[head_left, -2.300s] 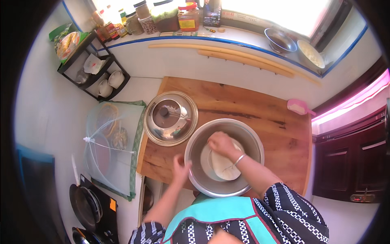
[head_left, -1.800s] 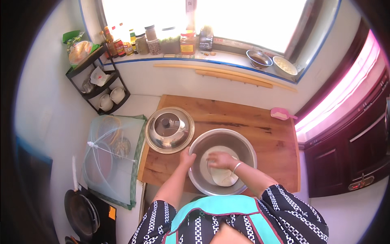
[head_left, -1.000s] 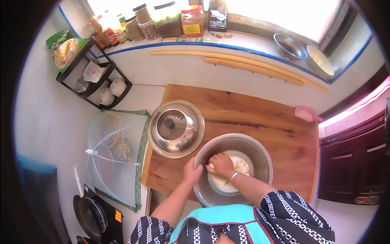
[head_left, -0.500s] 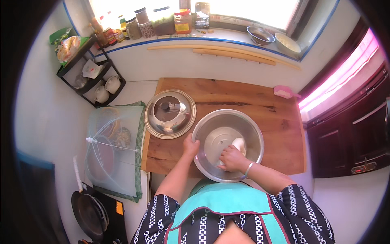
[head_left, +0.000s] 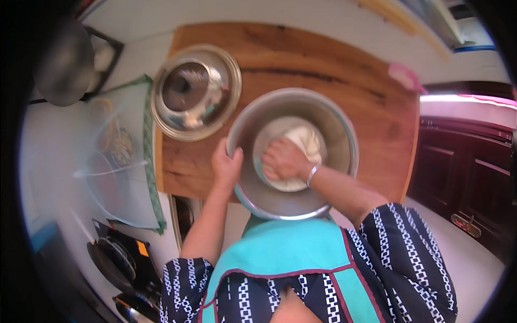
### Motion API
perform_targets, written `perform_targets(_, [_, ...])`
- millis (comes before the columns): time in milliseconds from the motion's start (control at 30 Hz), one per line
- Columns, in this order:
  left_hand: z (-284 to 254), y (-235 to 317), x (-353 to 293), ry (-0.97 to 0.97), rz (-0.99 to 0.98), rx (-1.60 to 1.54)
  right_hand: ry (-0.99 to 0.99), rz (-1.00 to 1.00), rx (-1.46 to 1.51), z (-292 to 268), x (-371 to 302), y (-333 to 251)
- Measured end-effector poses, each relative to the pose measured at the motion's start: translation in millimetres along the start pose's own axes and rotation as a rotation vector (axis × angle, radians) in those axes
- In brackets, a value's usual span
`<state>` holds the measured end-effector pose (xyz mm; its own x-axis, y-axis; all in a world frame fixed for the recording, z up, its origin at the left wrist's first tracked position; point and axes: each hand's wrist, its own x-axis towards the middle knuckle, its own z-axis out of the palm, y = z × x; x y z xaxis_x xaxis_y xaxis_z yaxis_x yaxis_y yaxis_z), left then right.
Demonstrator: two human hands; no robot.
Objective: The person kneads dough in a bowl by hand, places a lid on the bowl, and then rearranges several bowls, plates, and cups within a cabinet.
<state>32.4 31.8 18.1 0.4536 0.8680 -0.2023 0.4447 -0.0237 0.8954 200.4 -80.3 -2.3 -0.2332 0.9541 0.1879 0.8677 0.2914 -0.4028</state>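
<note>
A wide steel mixing bowl (head_left: 349, 126) stands at the near edge of the wooden board, close to my teal apron. My left hand (head_left: 227, 164) grips its left rim, thumb over the edge. Inside, a pale lump of dough (head_left: 307, 141) lies on the bottom. My right hand (head_left: 285, 159), with a bracelet at the wrist, is curled down onto the dough, its fingertips partly hidden. Left of the bowl lies a shiny domed lid (head_left: 219, 86) with a dark knob.
The wooden board (head_left: 258, 48) carries a pink scoop-like thing (head_left: 406, 77) at its far right corner. To the left, a mesh food cover (head_left: 113, 194) spans several dishes. A dark frying pan (head_left: 110, 264) sits at lower left. A blurred grey round shape (head_left: 64, 62) hides the rack.
The view has tilted downward and turned, so the windowsill has mostly left it. My right hand now bears down on a broader spread of dough. My left hand still holds the rim.
</note>
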Motion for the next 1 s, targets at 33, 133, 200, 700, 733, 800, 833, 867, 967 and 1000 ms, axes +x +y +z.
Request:
perform_targets(33, [-2,6,-1,0.009,-0.016,0.037,0.013,-0.010,0.005,3,8,3])
perform_targets(133, [2,8,14,0.050,0.040,0.085,0.062,0.035,0.031,10,34,22])
perform_targets(200, [4,6,8,0.092,-0.008,0.043,0.005,0.067,0.046,14,43,22])
perform_targets(700, [8,-12,26,-0.101,-0.032,-0.183,-0.230,0.936,0.364,-60,0,40])
perform_targets(733, [8,-15,22,-0.088,0.003,-0.181,-0.345,0.906,0.355,-81,-1,18])
perform_targets(800, [7,-16,17,-0.108,-0.003,-0.168,-0.092,0.861,0.341,-62,-11,8])
perform_targets(833, [9,-8,17,-0.109,0.010,-0.168,0.043,0.825,0.318,-52,-13,9])
perform_targets(867, [11,-5,16,-0.114,0.014,-0.162,0.227,0.647,0.329,-41,-14,1])
perform_targets(967, [16,-17,17,-0.075,0.030,-0.159,0.033,0.486,0.432,-40,-24,-31])
perform_targets(1000, [14,-17,14,-0.053,0.022,-0.152,0.067,0.403,0.321,-41,-30,-49])
